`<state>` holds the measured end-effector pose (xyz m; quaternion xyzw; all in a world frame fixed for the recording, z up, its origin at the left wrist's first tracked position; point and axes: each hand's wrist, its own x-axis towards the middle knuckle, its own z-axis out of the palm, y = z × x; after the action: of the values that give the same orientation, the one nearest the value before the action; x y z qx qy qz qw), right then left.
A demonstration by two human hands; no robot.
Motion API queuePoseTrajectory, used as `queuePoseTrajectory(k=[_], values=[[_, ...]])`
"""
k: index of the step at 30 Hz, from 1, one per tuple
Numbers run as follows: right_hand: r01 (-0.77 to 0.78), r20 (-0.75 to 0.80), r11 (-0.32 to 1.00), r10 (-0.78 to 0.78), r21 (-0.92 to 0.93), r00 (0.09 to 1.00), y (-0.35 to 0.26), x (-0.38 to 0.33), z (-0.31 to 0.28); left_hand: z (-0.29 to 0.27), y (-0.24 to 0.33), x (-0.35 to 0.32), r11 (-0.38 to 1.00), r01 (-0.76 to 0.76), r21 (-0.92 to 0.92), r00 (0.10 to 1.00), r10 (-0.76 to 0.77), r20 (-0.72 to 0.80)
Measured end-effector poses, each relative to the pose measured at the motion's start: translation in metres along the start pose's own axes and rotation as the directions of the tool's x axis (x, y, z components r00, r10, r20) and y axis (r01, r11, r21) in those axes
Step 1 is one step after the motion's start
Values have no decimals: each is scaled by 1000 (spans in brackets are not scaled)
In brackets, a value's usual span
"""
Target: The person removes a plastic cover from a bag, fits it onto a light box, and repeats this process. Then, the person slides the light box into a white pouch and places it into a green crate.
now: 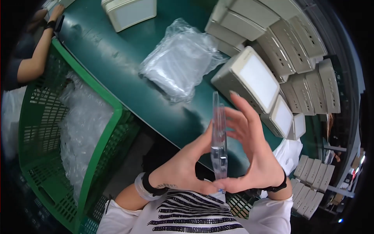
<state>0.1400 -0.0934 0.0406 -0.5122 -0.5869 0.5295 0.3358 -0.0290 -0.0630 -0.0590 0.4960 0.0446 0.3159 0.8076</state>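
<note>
Upright between my two hands stands a thin transparent plastic piece [219, 136], seen almost edge-on. My left hand [177, 165] grips it from the left, thumb at its lower end; the other fingertips are partly hidden behind it. On the opposite side, my right hand [257, 160] curves round it with the thumb at the lower end. Its index finger is raised apart from the piece, while other fingertips reach its far side. Beyond my hands, a plastic-wrapped stack of transparent pieces [181, 64] lies on the green table [117, 58].
Several pale boxy housings [272, 50] are stacked at the right; one with a white front panel [259, 82] is close to my right hand. Another housing [134, 13] sits at the far edge. A green basket [113, 113] holds plastic bags [83, 132]. A person's arm [37, 60] is at far left.
</note>
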Motion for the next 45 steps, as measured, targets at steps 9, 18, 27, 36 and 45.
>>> queuePoseTrajectory(k=[9,18,27,36,45], values=[[-262,-316,764,81,-589,945,12,173,14,-18,20,-33,990,-22,-139,785,-69,-615],[134,-35,545,-288,-827,957,15,72,27,-10,0,-69,983,91,-158,829,-163,-535],[-566,-218,176,801,-805,558,67,-227,100,17,-28,-75,833,156,531,971,-227,72],[-679,-996,730,89,73,-11,349,-304,89,-39,-112,-91,-9,139,990,962,-237,-138],[-727,-945,627,-47,-280,323,373,-323,27,-202,-193,-32,-320,27,947,995,-80,-55]])
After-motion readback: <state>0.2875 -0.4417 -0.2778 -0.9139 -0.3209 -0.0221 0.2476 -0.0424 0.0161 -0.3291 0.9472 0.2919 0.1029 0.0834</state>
